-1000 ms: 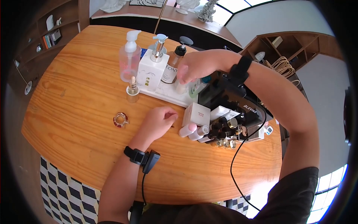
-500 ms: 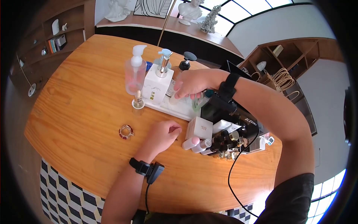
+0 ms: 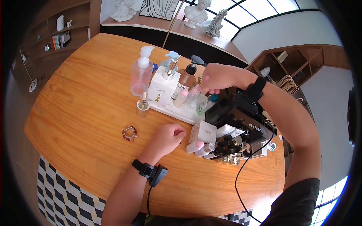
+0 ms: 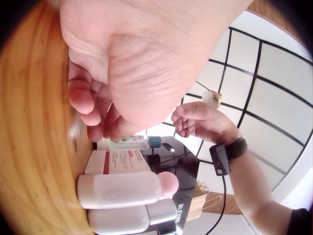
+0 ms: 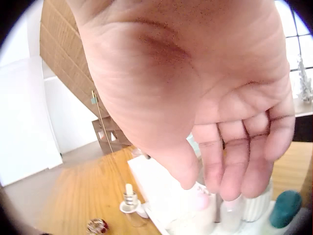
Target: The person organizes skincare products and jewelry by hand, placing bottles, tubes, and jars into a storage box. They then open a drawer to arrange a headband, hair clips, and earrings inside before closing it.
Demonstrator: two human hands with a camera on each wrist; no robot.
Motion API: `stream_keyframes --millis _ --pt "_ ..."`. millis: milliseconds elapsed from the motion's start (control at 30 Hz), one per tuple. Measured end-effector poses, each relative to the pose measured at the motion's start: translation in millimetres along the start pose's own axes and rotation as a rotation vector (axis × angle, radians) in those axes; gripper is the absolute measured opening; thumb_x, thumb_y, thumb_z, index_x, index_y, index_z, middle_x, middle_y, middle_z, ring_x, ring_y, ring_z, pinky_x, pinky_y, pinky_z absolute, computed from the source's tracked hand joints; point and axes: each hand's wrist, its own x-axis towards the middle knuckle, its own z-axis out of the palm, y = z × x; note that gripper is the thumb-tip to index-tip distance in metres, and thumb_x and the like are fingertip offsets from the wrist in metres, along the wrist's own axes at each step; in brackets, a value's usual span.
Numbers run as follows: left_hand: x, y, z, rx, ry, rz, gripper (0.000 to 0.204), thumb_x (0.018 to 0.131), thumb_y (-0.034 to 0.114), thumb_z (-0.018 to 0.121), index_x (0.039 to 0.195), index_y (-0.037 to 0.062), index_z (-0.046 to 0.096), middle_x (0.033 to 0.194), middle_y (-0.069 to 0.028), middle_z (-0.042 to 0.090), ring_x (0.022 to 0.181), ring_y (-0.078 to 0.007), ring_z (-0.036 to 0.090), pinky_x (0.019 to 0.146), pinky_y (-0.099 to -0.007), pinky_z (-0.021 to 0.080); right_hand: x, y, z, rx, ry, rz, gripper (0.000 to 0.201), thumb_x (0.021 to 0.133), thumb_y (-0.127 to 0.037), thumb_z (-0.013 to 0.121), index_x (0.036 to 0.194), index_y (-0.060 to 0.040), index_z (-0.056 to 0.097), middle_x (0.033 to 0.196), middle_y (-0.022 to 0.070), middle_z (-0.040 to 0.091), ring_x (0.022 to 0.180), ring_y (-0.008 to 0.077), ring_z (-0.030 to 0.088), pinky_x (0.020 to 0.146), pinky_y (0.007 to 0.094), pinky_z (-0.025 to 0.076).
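Observation:
My right hand (image 3: pixel 218 78) hovers over the back of the white tray (image 3: pixel 171 112), its fingers loosely bent downward. Its fingertips are right at the top of a clear bottle (image 3: pixel 192 95). Beside that stands a small pink-capped bottle (image 3: pixel 181 98), upright and outside my grasp. A brown pump bottle (image 3: pixel 185 80) and a white pump dispenser (image 3: pixel 163 89) share the tray with a green bottle with a teal cap (image 3: pixel 207 104). My left hand (image 3: pixel 166 140) rests on the table in front, fingers loosely curled with nothing in them.
A pink pump bottle (image 3: pixel 141 77) and a dropper bottle (image 3: pixel 143 106) stand left of the tray. A red-and-gold ring-shaped piece (image 3: pixel 130 133) lies nearer. To the right are a white box (image 3: pixel 203 132), several small bottles, a black case (image 3: pixel 241 120) and a hanging cable (image 3: pixel 241 171).
My right hand has moved from the pink-capped bottle rightward to the clear bottle, uncovering the pink cap. The left hand stays in place on the table while the head view shifts.

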Motion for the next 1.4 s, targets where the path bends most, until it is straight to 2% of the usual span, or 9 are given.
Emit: stream_keyframes --millis 67,133,367,700,767,1067,1133,1333,1400 --pt "1 0 0 -0.002 -0.003 0.005 0.026 0.099 0.025 0.07 0.108 0.0018 0.077 0.095 -0.0158 0.079 0.088 -0.0297 0.076 0.08 -0.0392 0.058 5 16 -1 -0.164 0.059 0.11 0.045 0.088 -0.039 0.077 0.074 0.0037 0.077 0.068 0.0106 0.073 0.066 0.0192 0.071 0.064 0.0336 0.056" --pt "1 -2 1 0.019 -0.001 0.012 0.025 0.099 0.021 0.071 0.109 -0.0004 0.076 0.092 -0.0122 0.078 0.084 -0.021 0.074 0.076 -0.0345 0.057 12 31 2 -0.243 0.033 0.111 0.047 0.088 -0.04 0.078 0.075 0.0052 0.077 0.069 0.0118 0.073 0.066 0.022 0.071 0.066 0.0358 0.056" --pt "0 -2 1 0.006 -0.002 0.021 0.024 0.099 0.021 0.071 0.109 0.0 0.077 0.094 -0.0136 0.079 0.086 -0.0227 0.075 0.078 -0.035 0.058 34 30 18 -0.441 -0.093 0.136 0.051 0.085 -0.041 0.083 0.089 0.0095 0.077 0.082 0.0159 0.077 0.073 0.0313 0.073 0.072 0.0423 0.056" --pt "0 -2 2 0.018 0.005 0.03 0.023 0.099 0.019 0.071 0.109 -0.0007 0.077 0.095 -0.0146 0.079 0.086 -0.0237 0.075 0.078 -0.0355 0.058 61 49 16 -0.383 -0.193 0.288 0.052 0.074 -0.033 0.092 0.097 0.011 0.077 0.094 0.0196 0.078 0.086 0.0328 0.074 0.079 0.0427 0.057" --pt "1 -2 2 0.02 -0.002 0.03 0.023 0.099 0.019 0.071 0.109 -0.0009 0.077 0.095 -0.0147 0.079 0.086 -0.0237 0.075 0.078 -0.0355 0.058 64 48 15 -0.406 -0.159 0.282 0.046 0.08 -0.025 0.09 0.111 0.0072 0.078 0.095 0.0195 0.077 0.079 0.0298 0.074 0.067 0.0429 0.059" --pt "0 -1 2 0.017 0.002 0.031 0.022 0.099 0.018 0.072 0.11 -0.0014 0.076 0.096 -0.0153 0.079 0.086 -0.0241 0.075 0.079 -0.0358 0.058 69 52 8 -0.509 -0.077 0.257 0.045 0.076 -0.033 0.088 0.092 0.0073 0.078 0.085 0.0153 0.075 0.071 0.0258 0.072 0.06 0.0399 0.057" --pt "0 -2 4 0.007 0.037 0.06 0.02 0.098 0.021 0.071 0.102 0.0027 0.078 0.096 -0.0167 0.078 0.088 -0.0336 0.075 0.079 -0.0426 0.059 69 51 6 -0.526 -0.077 0.249 0.045 0.077 -0.034 0.088 0.091 0.0075 0.078 0.085 0.0148 0.075 0.069 0.0257 0.071 0.058 0.0396 0.056" --pt "-1 0 2 0.026 0.045 0.064 0.02 0.097 0.021 0.071 0.102 0.0021 0.078 0.093 -0.0169 0.078 0.085 -0.0337 0.075 0.078 -0.0424 0.059 70 49 5 -0.474 -0.067 0.294 0.046 0.078 -0.031 0.092 0.095 0.0086 0.077 0.086 0.0141 0.073 0.072 0.0259 0.068 0.062 0.0398 0.054" --pt "-1 2 2 0.018 0.043 0.057 0.02 0.097 0.02 0.071 0.102 0.002 0.078 0.093 -0.017 0.078 0.085 -0.0336 0.075 0.078 -0.0423 0.059 67 45 6 -0.451 -0.037 0.338 0.051 0.072 -0.026 0.095 0.098 0.0132 0.075 0.093 0.0212 0.077 0.086 0.0316 0.075 0.075 0.0422 0.058"
